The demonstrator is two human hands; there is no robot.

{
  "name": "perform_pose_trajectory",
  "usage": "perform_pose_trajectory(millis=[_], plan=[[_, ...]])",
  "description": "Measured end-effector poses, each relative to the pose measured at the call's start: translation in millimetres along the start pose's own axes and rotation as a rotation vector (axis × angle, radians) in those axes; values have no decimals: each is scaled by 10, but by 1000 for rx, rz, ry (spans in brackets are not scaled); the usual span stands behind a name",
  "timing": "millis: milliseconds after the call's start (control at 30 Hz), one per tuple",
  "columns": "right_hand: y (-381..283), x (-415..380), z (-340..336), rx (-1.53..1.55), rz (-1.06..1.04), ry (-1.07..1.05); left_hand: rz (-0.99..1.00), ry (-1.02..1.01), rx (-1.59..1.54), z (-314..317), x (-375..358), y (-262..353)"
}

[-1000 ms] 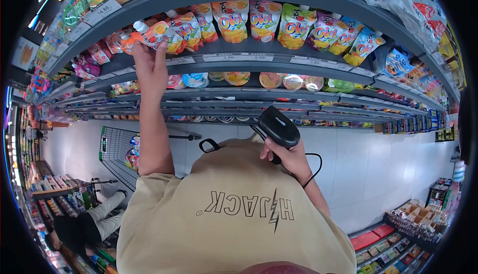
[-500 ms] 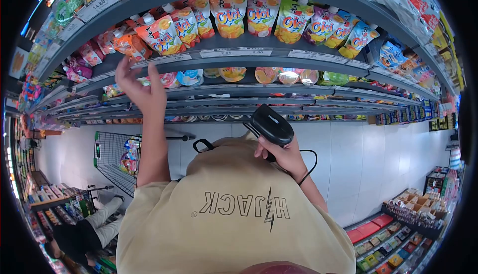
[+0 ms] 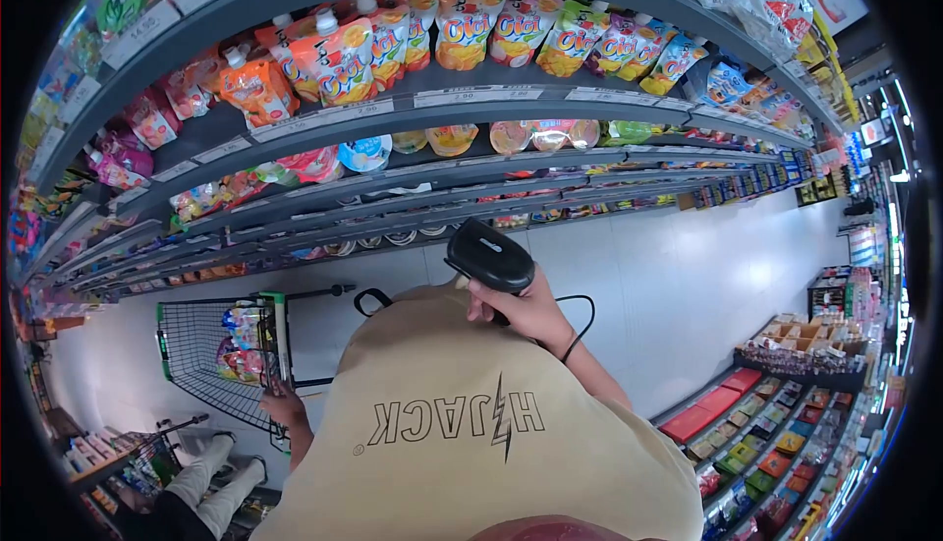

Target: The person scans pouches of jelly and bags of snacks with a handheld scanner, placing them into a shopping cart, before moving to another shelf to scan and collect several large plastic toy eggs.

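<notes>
My right hand [image 3: 521,307] is closed around a black handheld device [image 3: 491,256] in front of my beige shirt. A cable loops beside the wrist. At the left, my left hand [image 3: 285,405] is closed on the near end of the handle of a shopping cart [image 3: 211,394]. Colourful packages [image 3: 239,356] lie inside the cart's wire basket. Ahead, a row of spouted pouches [image 3: 470,30] stands on a grey shelf [image 3: 422,113] above price labels. An orange pouch [image 3: 257,91] stands toward the row's left end.
Lower shelves [image 3: 393,187] carry more packaged goods. Another person [image 3: 201,477] in light trousers is at the lower left, beyond the cart. Display racks [image 3: 766,443] with small packets and red panels curve along the lower right. Pale floor tiles [image 3: 629,295] lie between.
My left hand has dropped from the pouch shelf to the cart handle and closed. The view has shifted, showing more of the cart. The device stays in my right hand.
</notes>
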State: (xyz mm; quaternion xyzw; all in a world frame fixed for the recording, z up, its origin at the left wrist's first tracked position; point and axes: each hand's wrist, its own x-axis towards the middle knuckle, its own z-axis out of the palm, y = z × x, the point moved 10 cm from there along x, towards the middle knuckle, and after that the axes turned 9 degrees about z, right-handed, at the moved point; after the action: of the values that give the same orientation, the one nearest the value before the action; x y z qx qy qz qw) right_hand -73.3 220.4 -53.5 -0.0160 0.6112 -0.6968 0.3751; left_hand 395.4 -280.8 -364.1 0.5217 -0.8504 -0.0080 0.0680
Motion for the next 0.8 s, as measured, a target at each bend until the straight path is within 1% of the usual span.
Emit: perform_pose_trajectory(millis=[33, 67, 133, 167, 200, 267, 300, 333, 367, 400, 433, 467, 500, 533, 633, 800], plan=[[24, 5, 93, -6, 18, -11, -15, -81, -48, 175, -88, -164], [36, 10, 184, -26, 20, -20, -37, -104, -89, 346, -160, -301], [69, 20, 353, -66, 26, -47, -90, -148, -170, 326, -308, -311], [70, 20, 436, -72, 32, -61, -52, -95, -264, 256, -306, -205], [85, 11, 454, -94, 38, -31, 27, -244, -158, 444, -275, -214], [175, 19, 554, -138, 72, -27, 126, -260, -242, 801, -216, -467], [213, 19, 555, -138, 85, -16, 148, -228, -270, 1012, -263, -609], [239, 7, 579, -163, 126, 32, 113, -415, -141, 1044, -332, -531], [459, 76, 509, -123, 158, 41, 105, -608, -5, 867, -472, -337], [378, 119, 553, -182, 62, -7, 38, -432, -240, 990, -480, -469], [322, 127, 602, -199, 31, -8, -205, -485, -314, 650, -514, -283], [275, 145, 622, -189, 16, -18, -210, -528, -250, 751, -591, -313], [215, 116, 719, -137, -53, 6, -242, -573, -267, 669, -611, -256], [178, 110, 787, -118, -63, 6, -260, -626, -290, 525, -665, -134], [139, 166, 830, -139, -59, 3, -200, -712, -297, 320, -785, 160], [132, 297, 905, -177, -49, -27, -173, -813, -324, 238, -970, 362]])
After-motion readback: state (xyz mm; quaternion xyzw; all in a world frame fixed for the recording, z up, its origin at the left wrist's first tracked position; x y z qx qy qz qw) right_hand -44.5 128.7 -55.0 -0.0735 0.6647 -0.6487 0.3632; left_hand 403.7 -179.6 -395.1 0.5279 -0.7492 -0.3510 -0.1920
